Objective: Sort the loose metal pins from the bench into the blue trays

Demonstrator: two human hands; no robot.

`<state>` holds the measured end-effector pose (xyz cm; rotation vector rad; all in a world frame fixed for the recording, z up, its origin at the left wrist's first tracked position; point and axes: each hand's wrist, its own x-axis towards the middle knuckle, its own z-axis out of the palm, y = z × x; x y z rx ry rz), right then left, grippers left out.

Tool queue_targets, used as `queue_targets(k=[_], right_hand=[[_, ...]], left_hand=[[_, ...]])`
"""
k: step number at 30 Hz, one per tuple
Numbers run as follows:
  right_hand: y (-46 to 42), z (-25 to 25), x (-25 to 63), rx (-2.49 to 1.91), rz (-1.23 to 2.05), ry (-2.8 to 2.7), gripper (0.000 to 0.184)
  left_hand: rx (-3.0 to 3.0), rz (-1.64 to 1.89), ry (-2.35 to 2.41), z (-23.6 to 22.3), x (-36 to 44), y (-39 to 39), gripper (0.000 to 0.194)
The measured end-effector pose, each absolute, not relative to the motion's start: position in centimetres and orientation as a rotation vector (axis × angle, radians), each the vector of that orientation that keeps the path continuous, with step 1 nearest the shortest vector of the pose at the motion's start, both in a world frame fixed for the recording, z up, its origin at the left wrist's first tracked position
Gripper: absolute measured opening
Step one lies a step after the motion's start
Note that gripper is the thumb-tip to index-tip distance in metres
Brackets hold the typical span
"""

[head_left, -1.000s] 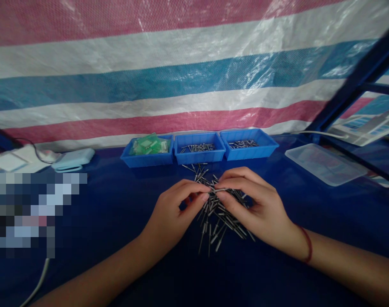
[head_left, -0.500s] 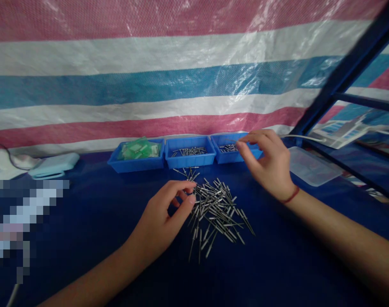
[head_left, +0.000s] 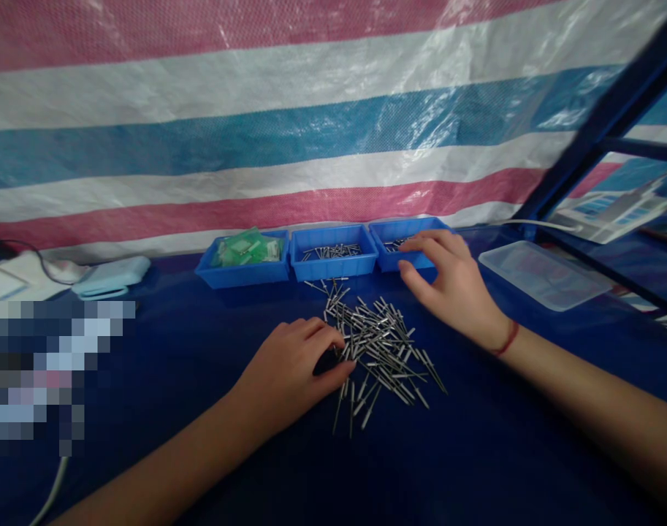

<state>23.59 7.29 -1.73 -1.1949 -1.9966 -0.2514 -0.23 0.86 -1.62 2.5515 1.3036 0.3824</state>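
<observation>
A loose pile of silvery blind rivets [head_left: 380, 340] lies on the dark blue table top. My left hand [head_left: 297, 369] is at the pile's left edge, thumb and fingers apart around some rivets, with no rivet visibly gripped. Over the front of the right blue bin [head_left: 385, 257] hovers my right hand [head_left: 454, 285], its thumb and fingertips spread and nothing visible between them. That bin holds small metal parts, partly hidden by the fingers. Beside it, the middle blue bin [head_left: 333, 272] contains more rivet-like pieces.
Green packets [head_left: 248, 248] fill the left blue bin [head_left: 239, 275]. A clear plastic lid [head_left: 546, 277] lies at the right, near a dark blue metal frame [head_left: 568, 168]. At the left are a pale blue case [head_left: 111, 276] and a white cable [head_left: 53, 489]. Striped sheeting [head_left: 256, 146] hangs behind.
My right hand has opened wider, and a thin piece formerly at its fingertips no longer shows. My left hand has lowered onto the pile's edge. The view has shifted slightly.
</observation>
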Motion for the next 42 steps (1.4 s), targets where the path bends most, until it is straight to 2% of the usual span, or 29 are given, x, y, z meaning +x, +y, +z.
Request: queue_targets(k=[5, 20, 42], right_hand=[[6.1, -1.8, 22.4, -1.086, -0.117, -2.082, 0.016], [4.4, -2.0, 20.8, -0.951, 0.004, -2.26, 0.015], [3.7, -2.2, 20.2, -0.952, 0.118, -2.361, 0.017]], left_hand=[[2.564, 0.347, 1.31, -1.6, -0.4, 0.9, 0.018], [2.537, 0.248, 1.229, -1.0, -0.8, 1.3, 0.014], [2.47, 0.299, 1.326, -1.3, -0.8, 1.2, 0.014]])
